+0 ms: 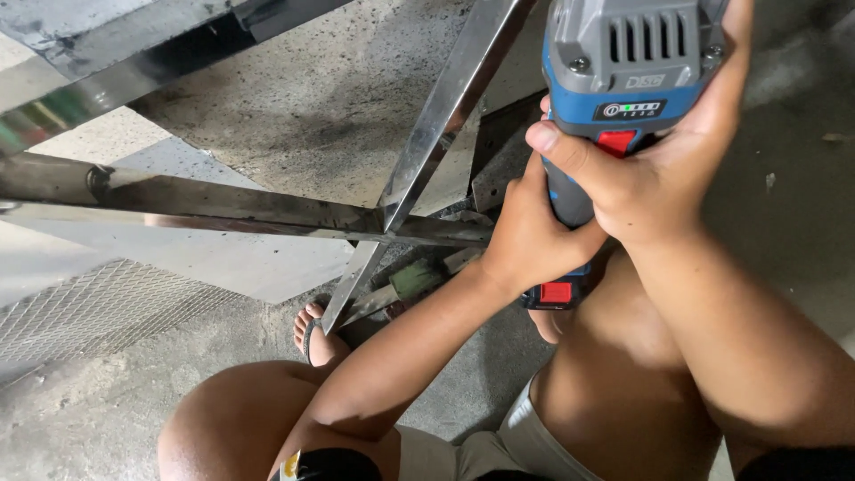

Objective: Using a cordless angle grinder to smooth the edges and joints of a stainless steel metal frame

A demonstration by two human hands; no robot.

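Power tool [614,80], blue and grey ribbed plastic, is gripped above the rough concrete floor [312,98]; right hand [655,169] fingers are wrapped round its body, left hand [530,240] fingers closed on its lower handle, beside crossed smooth steel bars [392,218]

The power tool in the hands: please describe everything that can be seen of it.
The power tool is cordless, with a blue and grey plastic body, cooling slots on top, a small indicator panel and red buttons. It points away from the camera, toward the metal frame; its working end is hidden. The right hand wraps its upper body, thumb near a red button. The left hand grips its lower part.
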